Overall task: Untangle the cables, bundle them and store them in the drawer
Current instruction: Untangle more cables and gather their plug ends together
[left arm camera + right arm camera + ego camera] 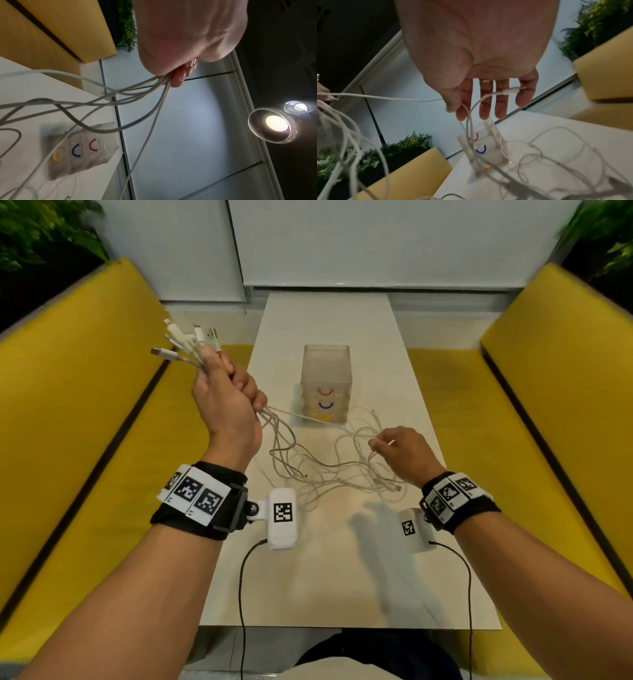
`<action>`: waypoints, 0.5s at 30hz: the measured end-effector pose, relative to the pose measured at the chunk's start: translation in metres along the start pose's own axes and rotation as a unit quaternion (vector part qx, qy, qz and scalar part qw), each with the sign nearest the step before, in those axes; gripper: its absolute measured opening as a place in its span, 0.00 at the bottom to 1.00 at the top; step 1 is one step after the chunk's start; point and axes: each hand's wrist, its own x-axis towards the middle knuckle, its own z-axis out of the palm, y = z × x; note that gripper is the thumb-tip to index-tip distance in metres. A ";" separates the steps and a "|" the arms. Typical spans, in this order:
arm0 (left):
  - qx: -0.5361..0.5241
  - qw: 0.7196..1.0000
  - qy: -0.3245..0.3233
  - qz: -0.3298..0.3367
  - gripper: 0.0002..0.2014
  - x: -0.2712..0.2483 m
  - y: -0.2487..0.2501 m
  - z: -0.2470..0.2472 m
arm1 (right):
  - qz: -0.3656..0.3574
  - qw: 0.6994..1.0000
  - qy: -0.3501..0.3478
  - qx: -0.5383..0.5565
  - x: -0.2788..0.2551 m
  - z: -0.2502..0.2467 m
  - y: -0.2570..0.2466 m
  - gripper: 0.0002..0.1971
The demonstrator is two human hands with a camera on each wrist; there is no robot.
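I am clenching my left hand (224, 402) round the gathered plug ends of the white cables (322, 470), raised left of the table (325, 583), while my right hand (402, 451) is pinching one strand between thumb and forefinger, other fingers relaxed, above the tangle lying before the clear drawer unit (326, 383). I judge it best to be drawing that strand out slowly, following it through each loop. I am reading no brand or lettering, only red, blue and yellow handles.

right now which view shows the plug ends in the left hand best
The head view: the plug ends fan out above the left hand, unobstructed. The left wrist view shows only cables leaving the fist. The right wrist view shows no such plugs.
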 end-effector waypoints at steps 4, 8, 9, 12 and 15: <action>-0.013 1.000 -0.012 0.013 0.21 -0.002 0.006 0.002 | 0.023 0.987 0.010 -0.159 -0.001 -0.001 0.007 0.11; -0.046 0.998 -0.016 0.046 0.21 0.001 0.021 0.003 | 0.070 0.972 -0.027 -0.224 -0.009 0.016 0.027 0.12; -0.054 0.997 -0.020 0.051 0.21 0.002 0.024 0.003 | 0.085 0.973 -0.036 -0.211 -0.012 0.020 0.034 0.12; -0.064 0.996 -0.025 0.058 0.21 0.004 0.028 0.000 | 0.101 0.980 -0.050 -0.166 -0.020 0.031 0.046 0.16; -0.067 0.996 -0.021 0.049 0.22 0.002 0.021 -0.003 | 0.096 0.980 -0.076 -0.158 -0.025 0.039 0.045 0.14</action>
